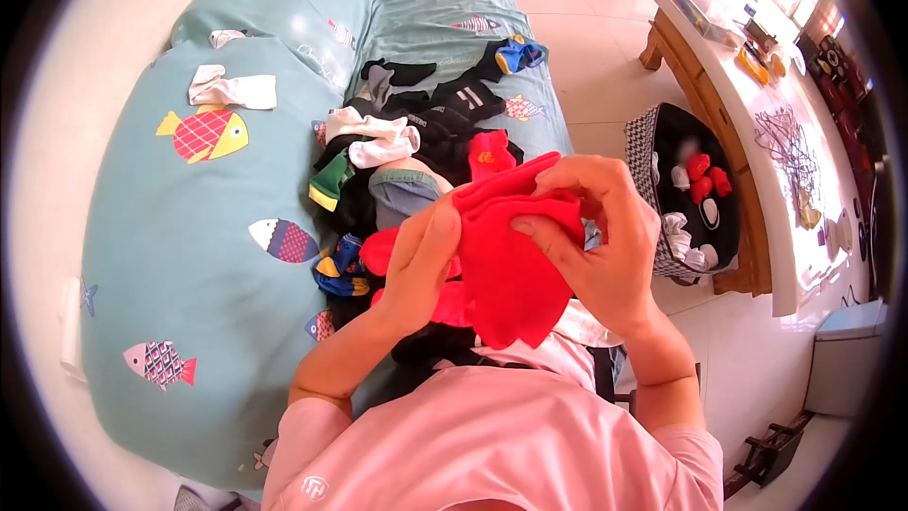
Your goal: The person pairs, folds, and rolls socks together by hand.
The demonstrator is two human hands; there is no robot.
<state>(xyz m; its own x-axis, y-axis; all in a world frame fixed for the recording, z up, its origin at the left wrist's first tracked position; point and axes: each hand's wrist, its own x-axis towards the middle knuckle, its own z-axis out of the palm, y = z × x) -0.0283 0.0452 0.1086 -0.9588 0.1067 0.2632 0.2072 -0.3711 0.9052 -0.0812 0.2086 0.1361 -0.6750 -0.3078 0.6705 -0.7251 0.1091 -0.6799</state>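
In front of my chest I hold a pair of red socks, laid together and partly folded at the top. My left hand grips their left side, with its fingers partly hidden behind the cloth. On the right edge, my right hand pinches the upper fold between thumb and fingers. Just beyond lies a heap of loose socks: a red sock, white socks, a green and yellow sock and blue and yellow socks. More red cloth lies under my hands.
The heap lies on a teal fish-print cover. A single white sock lies apart at upper left. To the right, a patterned basket holds rolled red and white socks, beside a wooden table bearing wires and small items.
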